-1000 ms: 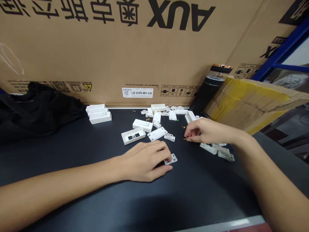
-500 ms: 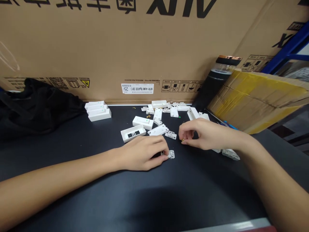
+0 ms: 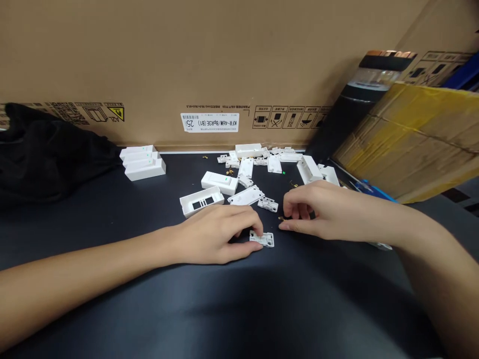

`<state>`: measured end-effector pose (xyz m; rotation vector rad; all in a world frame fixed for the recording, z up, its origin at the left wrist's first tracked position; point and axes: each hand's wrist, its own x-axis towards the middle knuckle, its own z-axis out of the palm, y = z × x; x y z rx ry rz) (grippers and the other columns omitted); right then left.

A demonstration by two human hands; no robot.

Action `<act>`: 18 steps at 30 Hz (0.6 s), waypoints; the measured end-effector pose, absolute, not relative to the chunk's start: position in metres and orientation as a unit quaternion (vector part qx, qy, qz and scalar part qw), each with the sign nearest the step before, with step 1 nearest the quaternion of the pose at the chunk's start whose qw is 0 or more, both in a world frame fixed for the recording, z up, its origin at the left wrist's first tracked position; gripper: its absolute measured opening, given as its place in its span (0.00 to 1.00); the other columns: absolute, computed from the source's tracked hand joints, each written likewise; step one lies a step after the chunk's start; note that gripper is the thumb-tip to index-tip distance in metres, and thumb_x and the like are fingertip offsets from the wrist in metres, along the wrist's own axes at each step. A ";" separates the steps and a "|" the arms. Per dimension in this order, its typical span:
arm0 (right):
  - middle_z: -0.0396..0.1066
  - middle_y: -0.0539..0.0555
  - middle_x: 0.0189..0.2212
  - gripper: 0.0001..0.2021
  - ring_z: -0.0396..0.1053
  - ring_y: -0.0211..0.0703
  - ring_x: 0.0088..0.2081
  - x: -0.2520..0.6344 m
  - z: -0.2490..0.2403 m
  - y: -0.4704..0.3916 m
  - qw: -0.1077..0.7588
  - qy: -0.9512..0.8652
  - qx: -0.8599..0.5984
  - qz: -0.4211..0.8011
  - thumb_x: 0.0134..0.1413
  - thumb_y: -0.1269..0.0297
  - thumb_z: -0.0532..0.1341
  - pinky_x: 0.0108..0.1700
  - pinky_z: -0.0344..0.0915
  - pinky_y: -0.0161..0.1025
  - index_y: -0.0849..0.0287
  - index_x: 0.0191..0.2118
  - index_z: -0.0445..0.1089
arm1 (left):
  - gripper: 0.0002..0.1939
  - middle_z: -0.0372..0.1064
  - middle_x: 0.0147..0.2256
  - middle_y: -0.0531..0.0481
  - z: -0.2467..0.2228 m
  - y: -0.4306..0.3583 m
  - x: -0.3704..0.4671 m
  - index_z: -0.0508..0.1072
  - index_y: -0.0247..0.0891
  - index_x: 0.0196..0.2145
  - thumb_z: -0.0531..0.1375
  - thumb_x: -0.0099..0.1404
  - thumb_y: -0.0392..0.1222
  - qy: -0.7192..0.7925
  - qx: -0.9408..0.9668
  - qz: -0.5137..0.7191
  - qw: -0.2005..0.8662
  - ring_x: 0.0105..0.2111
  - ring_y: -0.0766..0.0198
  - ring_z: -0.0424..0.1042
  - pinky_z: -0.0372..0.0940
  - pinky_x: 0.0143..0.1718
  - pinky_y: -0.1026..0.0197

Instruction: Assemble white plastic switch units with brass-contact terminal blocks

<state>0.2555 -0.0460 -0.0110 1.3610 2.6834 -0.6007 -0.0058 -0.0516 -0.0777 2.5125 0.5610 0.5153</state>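
Between the thumb and fingers of my left hand (image 3: 220,234) is a small white plastic piece (image 3: 267,240), lying flat on the dark table (image 3: 209,309). My right hand (image 3: 310,209) is to its right, pinching a tiny brass-coloured part (image 3: 282,218) at its fingertips. Just beyond the hands lie another small white piece (image 3: 268,204) and a flat white plate (image 3: 246,195). An open white housing (image 3: 202,201) with dark slots sits behind my left hand, beside a closed white box (image 3: 219,183).
Three white boxes (image 3: 145,169) stand at the left by a black cloth (image 3: 56,154). More white parts (image 3: 274,164) and brass bits (image 3: 229,172) are scattered toward the large carton (image 3: 149,65). A black bottle (image 3: 348,109) leans at the back right near taped cardboard (image 3: 407,144).
The view has shifted and moved closer. More of the white piece shows at my left fingertips. My right hand still pinches the brass part, which now shows more clearly.
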 end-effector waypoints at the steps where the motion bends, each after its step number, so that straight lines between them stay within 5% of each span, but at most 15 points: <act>1: 0.74 0.49 0.25 0.11 0.68 0.39 0.26 0.255 -0.012 -0.046 0.041 0.879 0.440 -0.181 0.59 0.57 0.62 0.28 0.58 0.35 0.55 0.29 0.72 | 0.08 0.74 0.40 0.50 -0.078 -0.051 -0.006 0.73 0.38 0.44 0.60 0.72 0.45 0.207 0.923 0.191 0.263 0.32 0.68 0.70 0.64 0.32 0.65; 6: 0.75 0.49 0.27 0.08 0.69 0.39 0.28 0.255 -0.019 -0.047 0.035 0.900 0.403 -0.162 0.54 0.71 0.59 0.31 0.59 0.35 0.55 0.32 0.75 | 0.10 0.75 0.43 0.48 -0.076 -0.046 -0.009 0.75 0.38 0.44 0.61 0.72 0.47 0.178 0.924 0.187 0.283 0.34 0.66 0.72 0.66 0.36 0.64; 18: 0.76 0.47 0.31 0.08 0.71 0.39 0.32 0.256 -0.020 -0.050 0.016 0.899 0.374 -0.226 0.53 0.72 0.61 0.35 0.62 0.35 0.53 0.34 0.76 | 0.12 0.72 0.35 0.52 -0.070 -0.045 -0.011 0.73 0.38 0.48 0.62 0.67 0.41 0.208 0.921 0.168 0.282 0.32 0.67 0.70 0.64 0.36 0.63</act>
